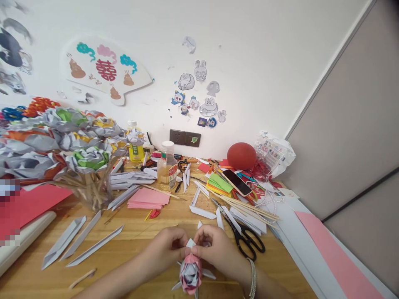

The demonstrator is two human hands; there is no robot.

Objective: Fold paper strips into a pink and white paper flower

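A pink and white folded paper flower [191,274] is held low in front of me, just above the wooden table, with white paper points sticking out around it. My left hand [170,245] pinches its upper edge, where a white folded tip stands up. Right beside it, my right hand [213,247] pinches the same edge, thumbs nearly touching. A beaded bracelet [253,276] circles my right wrist. Black-handled scissors [246,241] lie on the table just past my right hand, partly under white strips.
Folded paper flowers [92,158] on sticks crowd the left. A glue bottle [167,168], pink paper squares [148,198], folded white strips [95,245], wooden sticks [246,205], a phone [237,182] and a red balloon [241,156] lie across the table toward the wall.
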